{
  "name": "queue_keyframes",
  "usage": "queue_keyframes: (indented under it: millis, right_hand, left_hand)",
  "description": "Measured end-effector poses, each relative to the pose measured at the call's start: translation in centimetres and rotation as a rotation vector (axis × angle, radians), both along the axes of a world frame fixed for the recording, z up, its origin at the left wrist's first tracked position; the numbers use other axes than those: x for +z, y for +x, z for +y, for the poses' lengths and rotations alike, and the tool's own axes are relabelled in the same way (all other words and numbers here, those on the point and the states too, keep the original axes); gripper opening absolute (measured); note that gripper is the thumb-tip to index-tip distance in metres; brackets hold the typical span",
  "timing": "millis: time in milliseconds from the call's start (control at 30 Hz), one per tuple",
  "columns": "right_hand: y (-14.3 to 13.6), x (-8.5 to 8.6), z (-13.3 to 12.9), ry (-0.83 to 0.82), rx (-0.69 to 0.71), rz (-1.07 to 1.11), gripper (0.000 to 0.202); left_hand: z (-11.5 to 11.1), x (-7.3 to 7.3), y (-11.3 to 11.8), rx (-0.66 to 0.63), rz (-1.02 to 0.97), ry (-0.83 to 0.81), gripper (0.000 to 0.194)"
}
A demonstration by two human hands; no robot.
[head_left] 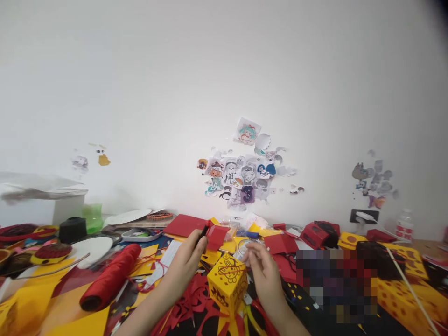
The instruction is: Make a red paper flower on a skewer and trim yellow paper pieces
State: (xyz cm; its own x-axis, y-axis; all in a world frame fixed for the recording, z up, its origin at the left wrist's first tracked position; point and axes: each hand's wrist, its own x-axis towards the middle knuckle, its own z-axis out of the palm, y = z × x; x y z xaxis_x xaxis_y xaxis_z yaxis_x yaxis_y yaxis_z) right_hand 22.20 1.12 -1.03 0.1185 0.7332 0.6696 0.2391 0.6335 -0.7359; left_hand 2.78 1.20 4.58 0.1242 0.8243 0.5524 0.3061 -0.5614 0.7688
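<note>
Landmark item: yellow box-shaped cube, apparently of card or paper (227,287), dark line drawings on top and side faces, between both hands and just in front of the right fingertips.

Left hand (190,254): behind and left of cube, fingers closed around slim black pen-like stick (203,231).

Right hand (263,266): at right edge of cube, thumb and forefinger bent, narrow gap; cannot tell about any grip on small item.

Clear round transparent object (242,246): just behind cube, near right fingertips.

Tangle of cut red paper strips (196,298): left of and beside cube.

Large red thread spool (114,275): well left of cube.

Flat red card sheet (184,226): behind and left of cube.

Yellow brown-spotted box (408,294): far right of cube.

Condition: judged well advanced; cube standing, visible faces joined and decorated. Remaining work: hidden faces and underside not assessable.
</note>
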Motion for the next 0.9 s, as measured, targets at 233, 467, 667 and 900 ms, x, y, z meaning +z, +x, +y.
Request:
queue_keyframes:
  millis: [233, 467, 667, 900]
  right_hand:
    - [-1.6, 0.7, -2.3, -0.046, 0.237, -0.074, 0.013]
    - [-2.0, 1.7, -3.0, 0.120, 0.193, -0.331, 0.011]
    - [-2.5, 1.5, -2.9, 0.103, 0.146, -0.364, 0.010]
    - [-2.3, 1.0, -2.6, 0.077, 0.133, -0.388, 0.013]
  left_hand:
    - [-1.1, 0.3, 2.1, -0.209, -0.257, -0.152, 0.021]
    - [-1.0, -0.5, 2.5, -0.139, -0.181, -0.209, 0.023]
    - [-0.7, -0.8, 2.9, -0.219, -0.224, -0.223, 0.023]
    - [-0.8, -0.8, 1.2, 0.462, 0.251, 0.579, 0.050]
